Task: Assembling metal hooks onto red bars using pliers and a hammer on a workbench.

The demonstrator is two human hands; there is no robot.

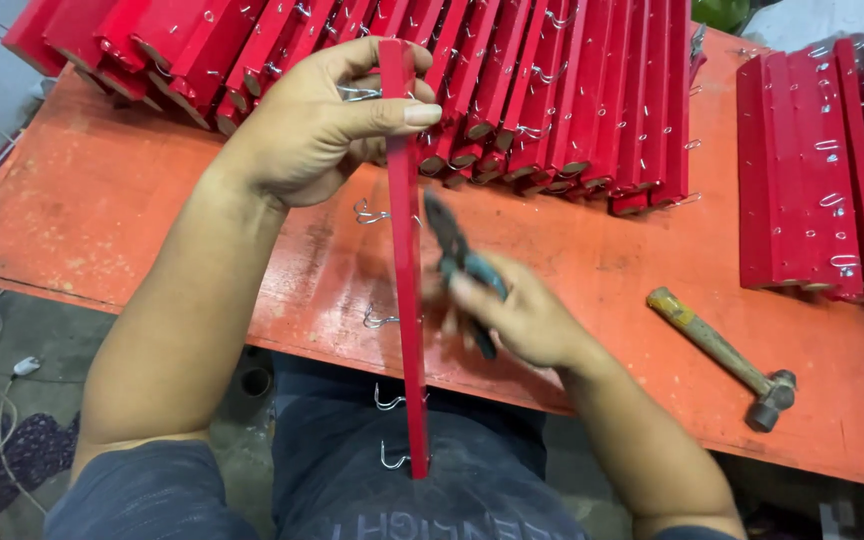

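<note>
**Red strip held upright, pliers beside it**

Spread across the whole view: an orange-red table point(102, 210), scuffed and pale in patches. Stacked along its far edge, a long leaning row of red strips point(512, 80) with small wire hooks showing on their faces and ends. Off to the right, a second stack of red strips point(812, 170), lying flatter, also studded with wire hooks. Nearer the front on the right, well apart from both hands, a hammer point(722, 355) with a worn wooden handle, head pointing toward the table's near edge.

Standing on end in the middle: a single long red strip point(407, 280), reaching from high over the far stacks down past the near table edge to the lap. Projecting from its left side, wire hooks point(373, 212), spaced along its length.

Gripping the strip's top end: the left hand point(317, 125), fingers wrapped behind it and thumb pressed flat across its front. Just right of the strip, at about mid-height: the right hand point(522, 320), blurred, closed round the blue-green handles of pliers point(457, 255). Dark nose of the pliers angled up and left, close to the strip's right edge; touching or not, cannot tell through the blur
</note>
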